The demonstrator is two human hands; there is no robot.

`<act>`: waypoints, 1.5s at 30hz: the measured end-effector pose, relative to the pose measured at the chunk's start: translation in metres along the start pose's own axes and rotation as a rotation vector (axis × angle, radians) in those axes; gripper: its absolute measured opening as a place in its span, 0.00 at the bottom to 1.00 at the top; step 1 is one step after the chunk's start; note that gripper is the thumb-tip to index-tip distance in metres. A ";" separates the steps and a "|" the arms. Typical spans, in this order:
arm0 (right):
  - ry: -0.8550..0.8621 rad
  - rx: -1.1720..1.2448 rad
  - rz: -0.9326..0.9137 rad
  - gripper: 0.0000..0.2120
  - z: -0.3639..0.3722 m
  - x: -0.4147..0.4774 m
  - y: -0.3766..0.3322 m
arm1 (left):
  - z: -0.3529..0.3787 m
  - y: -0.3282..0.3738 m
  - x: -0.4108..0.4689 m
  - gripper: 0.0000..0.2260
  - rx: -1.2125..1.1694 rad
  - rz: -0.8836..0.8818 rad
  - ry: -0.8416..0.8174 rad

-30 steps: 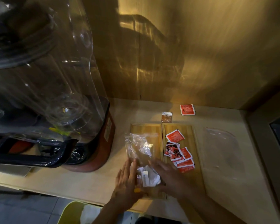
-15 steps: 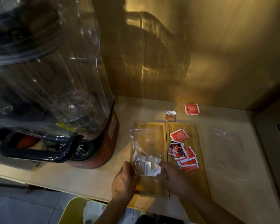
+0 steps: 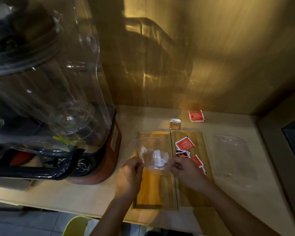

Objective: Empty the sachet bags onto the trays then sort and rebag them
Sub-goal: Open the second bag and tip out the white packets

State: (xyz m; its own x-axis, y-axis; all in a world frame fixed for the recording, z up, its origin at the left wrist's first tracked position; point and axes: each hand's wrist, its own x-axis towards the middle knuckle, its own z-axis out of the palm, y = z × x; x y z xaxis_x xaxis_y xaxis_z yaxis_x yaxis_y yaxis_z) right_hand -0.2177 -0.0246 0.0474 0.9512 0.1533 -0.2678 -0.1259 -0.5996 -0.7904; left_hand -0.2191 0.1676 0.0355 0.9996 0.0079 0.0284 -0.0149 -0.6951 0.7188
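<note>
Partway through: both hands, left (image 3: 129, 176) and right (image 3: 186, 169), pinching a clear plastic bag of white sachets (image 3: 154, 155) above the bare left wooden tray (image 3: 153, 189); red sachets (image 3: 184, 143) already spread beside the right hand, unbagged.

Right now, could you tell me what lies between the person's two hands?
Head view: a clear bag of white sachets, pinched by left hand and right hand.
</note>
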 end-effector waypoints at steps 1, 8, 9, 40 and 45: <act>-0.022 -0.019 0.008 0.16 0.001 0.001 0.002 | 0.001 -0.003 -0.001 0.02 0.019 -0.017 -0.031; -0.186 -0.100 0.063 0.16 0.012 -0.002 0.009 | 0.004 -0.019 -0.017 0.05 0.147 -0.123 -0.293; -0.170 -0.085 0.057 0.16 0.010 -0.001 0.006 | 0.000 -0.015 -0.014 0.05 0.122 -0.107 -0.268; 0.370 0.470 0.047 0.09 -0.021 0.012 -0.069 | -0.053 0.058 0.035 0.08 -0.371 0.020 -0.026; 0.450 0.489 0.029 0.08 -0.027 0.013 -0.078 | -0.057 0.067 0.046 0.09 -0.327 0.050 -0.021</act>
State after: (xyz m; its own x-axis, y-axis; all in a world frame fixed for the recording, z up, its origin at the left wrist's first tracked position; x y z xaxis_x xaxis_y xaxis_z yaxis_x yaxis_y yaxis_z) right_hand -0.1878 0.0027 0.1208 0.9570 -0.2638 -0.1206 -0.1660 -0.1571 -0.9735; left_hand -0.1760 0.1625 0.1240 0.9977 -0.0371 0.0573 -0.0677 -0.4263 0.9021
